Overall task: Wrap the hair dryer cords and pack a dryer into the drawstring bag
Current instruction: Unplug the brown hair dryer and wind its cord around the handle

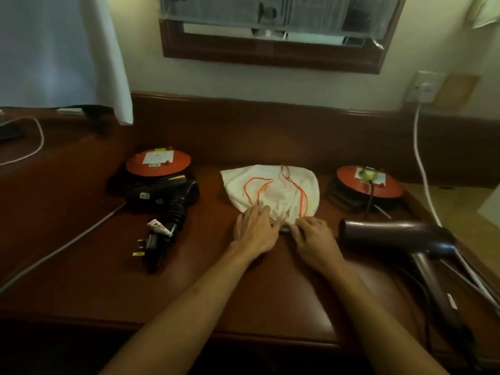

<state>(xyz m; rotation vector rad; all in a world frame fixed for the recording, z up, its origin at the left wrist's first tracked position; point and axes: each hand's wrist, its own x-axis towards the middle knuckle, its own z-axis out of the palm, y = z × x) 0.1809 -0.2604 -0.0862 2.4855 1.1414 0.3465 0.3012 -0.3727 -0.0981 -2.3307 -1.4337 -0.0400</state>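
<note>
We read the job as roughly half done: left of the white drawstring bag [270, 190] the black dryer [165, 196] lies with its cord coiled round the handle; right of the bag the maroon dryer [400, 234] lies outside it, its cord trailing loose off the desk edge. At the bag's near, gathered mouth our left hand [254, 231] rests with fingers fairly straight on the cloth; our right hand [313, 236] has curled fingers there, seemingly pinching the hem, though we cannot tell for certain; the bag looks bulged, its contents hidden.
</note>
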